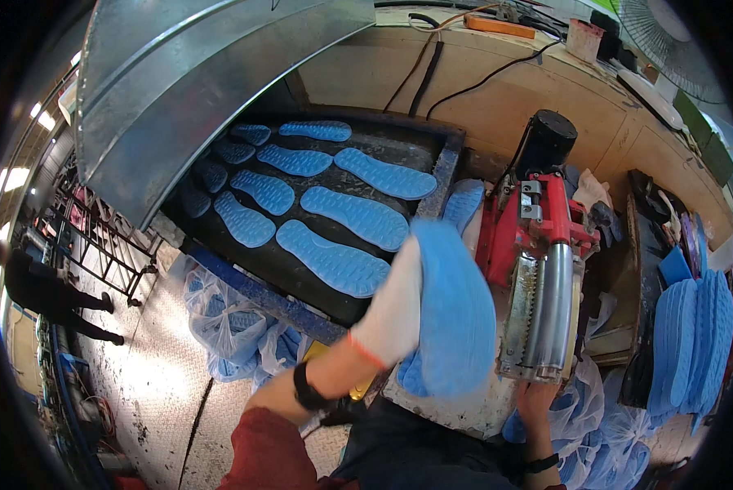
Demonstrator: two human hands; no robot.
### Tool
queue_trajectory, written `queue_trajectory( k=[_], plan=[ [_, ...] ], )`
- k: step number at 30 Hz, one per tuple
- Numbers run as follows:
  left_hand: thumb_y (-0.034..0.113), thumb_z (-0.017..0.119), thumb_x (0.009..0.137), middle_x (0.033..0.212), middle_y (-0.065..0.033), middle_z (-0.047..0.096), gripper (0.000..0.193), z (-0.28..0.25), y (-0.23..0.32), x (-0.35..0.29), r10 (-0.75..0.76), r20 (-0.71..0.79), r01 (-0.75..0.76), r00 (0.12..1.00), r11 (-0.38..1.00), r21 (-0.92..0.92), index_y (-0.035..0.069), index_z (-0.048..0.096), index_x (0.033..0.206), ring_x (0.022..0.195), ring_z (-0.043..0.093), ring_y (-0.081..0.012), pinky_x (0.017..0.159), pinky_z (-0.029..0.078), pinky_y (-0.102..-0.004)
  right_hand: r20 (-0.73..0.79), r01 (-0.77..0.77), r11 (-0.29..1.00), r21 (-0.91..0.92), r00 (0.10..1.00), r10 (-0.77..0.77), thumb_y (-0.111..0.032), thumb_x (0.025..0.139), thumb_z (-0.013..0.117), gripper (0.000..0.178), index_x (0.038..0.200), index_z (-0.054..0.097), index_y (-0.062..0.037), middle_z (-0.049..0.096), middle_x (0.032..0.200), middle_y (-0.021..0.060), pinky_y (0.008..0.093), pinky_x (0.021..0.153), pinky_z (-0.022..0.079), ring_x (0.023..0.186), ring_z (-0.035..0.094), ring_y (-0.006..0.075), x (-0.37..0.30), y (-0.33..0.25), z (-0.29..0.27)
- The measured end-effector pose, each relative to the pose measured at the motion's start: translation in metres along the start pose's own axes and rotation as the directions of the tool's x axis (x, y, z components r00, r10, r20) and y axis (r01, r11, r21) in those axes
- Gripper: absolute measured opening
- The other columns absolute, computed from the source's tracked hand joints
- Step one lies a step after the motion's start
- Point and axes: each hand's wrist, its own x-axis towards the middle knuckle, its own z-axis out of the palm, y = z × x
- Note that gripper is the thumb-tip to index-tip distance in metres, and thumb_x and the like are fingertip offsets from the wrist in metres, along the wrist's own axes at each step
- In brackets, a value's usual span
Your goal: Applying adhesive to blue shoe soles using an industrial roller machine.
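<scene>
In a white glove, my left hand (395, 306) grips a thick stack of blue insoles (456, 318), smeared by motion, above the pale worktop. My bare right hand (536, 400) is at the near end of a red machine (505, 237) with a shiny metal roller (553, 302). The roller's end hides its fingers, so I cannot see what they touch. Left of the machine, several blue shoe-shaped insoles lie spread in rows on a black belt (387, 143), including a large near insole (330, 257). Another insole (464, 202) lies beside the machine.
A grey metal hood (211, 73) covers the belt's far left. Clear plastic bags of blue pieces (224, 314) sit below the belt's frame, with more bags (603, 433) at lower right. Stacked insoles (685, 343) stand far right. Another person (48, 286) is at far left.
</scene>
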Motion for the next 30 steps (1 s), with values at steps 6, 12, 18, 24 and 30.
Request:
queue_trajectory(
  k=[6,12,18,24,30],
  plan=[
    [0.050,0.036,0.099,0.130,-0.0153,0.056,0.061,-0.087,0.048,0.208,-0.081,-0.203,0.009,0.976,0.942,-0.334,-0.003,0.049,0.128,0.121,0.052,-0.0276,0.106,0.040,-0.0406,-0.003,-0.026,0.996,0.086,1.000,0.027,-0.024,0.087,0.057,0.052,0.134,0.050,-0.0031,0.045,0.138,0.0260,0.0605,0.107,0.028,0.126,0.041,0.0488,-0.011,0.005,0.012],
    [0.043,0.055,0.093,0.154,-0.0161,0.028,0.083,-0.157,0.029,0.291,-0.065,-0.530,0.074,0.845,0.997,-0.004,-0.001,0.011,0.149,0.139,0.031,-0.0277,0.116,0.026,-0.0369,0.007,0.111,0.982,-0.151,0.994,-0.111,-0.031,0.090,0.059,0.056,0.138,0.043,-0.0062,0.050,0.135,0.0144,0.0473,0.108,0.029,0.128,0.044,0.0330,-0.024,0.017,0.023],
    [0.046,0.037,0.098,0.151,-0.0192,0.025,0.068,-0.146,0.057,0.262,0.081,-0.232,-0.024,0.969,0.971,0.237,0.003,0.016,0.147,0.136,0.031,-0.0305,0.112,0.025,-0.0466,0.093,-0.262,0.614,0.744,0.951,0.294,-0.016,0.083,0.065,0.063,0.140,0.041,-0.0067,0.048,0.135,0.0209,0.0481,0.106,0.034,0.127,0.044,0.0369,-0.024,0.025,0.030],
    [0.026,0.051,0.099,0.111,-0.0151,0.060,0.038,-0.030,-0.014,0.058,0.197,-0.055,-0.195,0.979,0.980,0.025,0.006,0.046,0.130,0.093,0.065,-0.0266,0.081,0.055,-0.0398,-0.089,-0.279,0.903,0.325,0.942,0.324,-0.004,0.075,0.069,0.072,0.140,0.038,0.0015,0.049,0.133,0.0256,0.0451,0.104,0.037,0.122,0.047,0.0407,0.003,0.017,-0.008],
    [0.011,0.062,0.088,0.118,-0.0129,0.058,0.060,0.006,-0.136,-0.059,-0.210,-0.341,0.366,0.916,0.787,0.497,-0.002,0.034,0.139,0.098,0.063,-0.0206,0.081,0.054,-0.0336,0.326,-0.454,0.266,0.851,0.852,0.410,-0.016,0.088,0.067,0.057,0.137,0.043,0.0006,0.055,0.128,0.0178,0.0347,0.100,0.040,0.117,0.053,0.0247,0.020,-0.031,-0.046]
  ],
)
